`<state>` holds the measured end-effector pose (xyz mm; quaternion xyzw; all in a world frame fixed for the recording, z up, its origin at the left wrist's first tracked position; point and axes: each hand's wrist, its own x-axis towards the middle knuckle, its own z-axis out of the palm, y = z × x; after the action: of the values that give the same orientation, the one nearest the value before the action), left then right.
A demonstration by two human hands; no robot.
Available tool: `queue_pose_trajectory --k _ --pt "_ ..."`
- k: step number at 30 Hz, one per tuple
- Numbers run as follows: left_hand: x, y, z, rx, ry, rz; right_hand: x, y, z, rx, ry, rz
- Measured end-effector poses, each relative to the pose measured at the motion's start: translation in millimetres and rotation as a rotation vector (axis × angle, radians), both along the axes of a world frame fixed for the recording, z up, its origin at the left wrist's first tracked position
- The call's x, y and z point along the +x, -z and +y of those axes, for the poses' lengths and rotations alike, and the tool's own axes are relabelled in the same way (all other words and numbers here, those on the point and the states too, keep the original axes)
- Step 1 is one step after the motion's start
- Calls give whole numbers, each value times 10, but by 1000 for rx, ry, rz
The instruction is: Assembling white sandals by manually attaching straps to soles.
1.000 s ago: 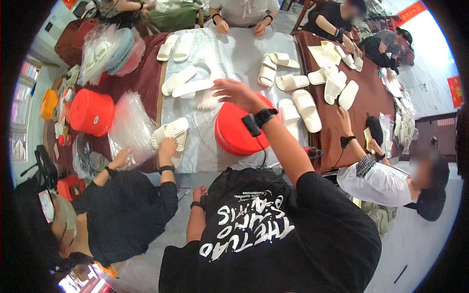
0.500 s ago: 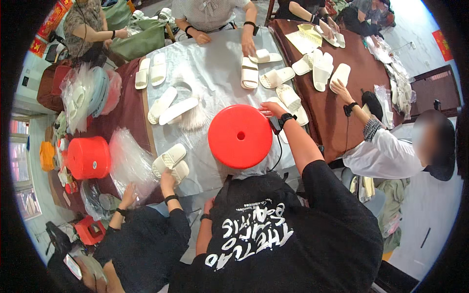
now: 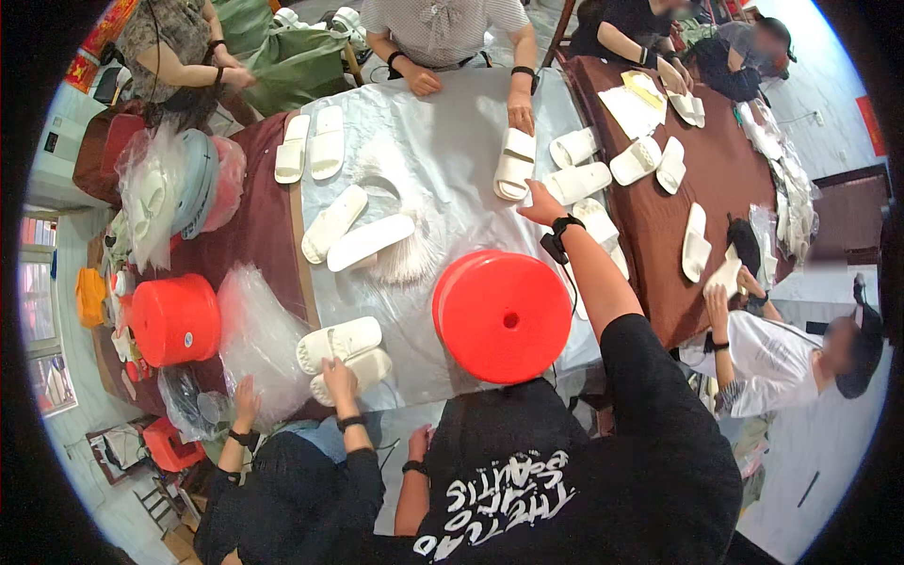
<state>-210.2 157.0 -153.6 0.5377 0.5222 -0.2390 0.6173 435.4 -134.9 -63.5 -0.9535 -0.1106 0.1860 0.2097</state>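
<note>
My right hand [image 3: 540,203] reaches over the table, fingers stretched out with nothing visible in them. It is just below the near end of a pair of cream slippers [image 3: 515,168], stacked together, which the person opposite touches with one hand [image 3: 521,115]. Right beside my fingers lies another cream slipper [image 3: 577,182], with more slippers [image 3: 593,222] partly behind my wrist. A round red plastic stool [image 3: 508,344] with a hole in its top is in front of my body. My left hand [image 3: 423,443] stays low by the table's near edge, its fingers too small and partly hidden to read.
At my left, a co-worker's hands hold a slipper pair [image 3: 356,350] and touch clear plastic bags [image 3: 252,353]. A second red stool [image 3: 174,320] stands farther left. Loose slippers [image 3: 372,243] lie mid-table. A co-worker at right handles a slipper [image 3: 724,273] beside the brown-covered table [image 3: 650,254].
My right hand has moved forward from beside the red stool to the slippers. The co-worker at right has drawn back from the slippers on the brown table. The whole view has shifted.
</note>
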Motion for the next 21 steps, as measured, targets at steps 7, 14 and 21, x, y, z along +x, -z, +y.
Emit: queue_pose_trajectory --k 7,14,21 --pt "-564 11 0 -93 116 -119 148 82 442 -33 -30 -134" --pt "-551 129 1 -120 -5 66 -332 -15 -374 -20 -2 334" --pt "126 126 68 -258 -266 147 -1292 -48 -1366 81 395 362"
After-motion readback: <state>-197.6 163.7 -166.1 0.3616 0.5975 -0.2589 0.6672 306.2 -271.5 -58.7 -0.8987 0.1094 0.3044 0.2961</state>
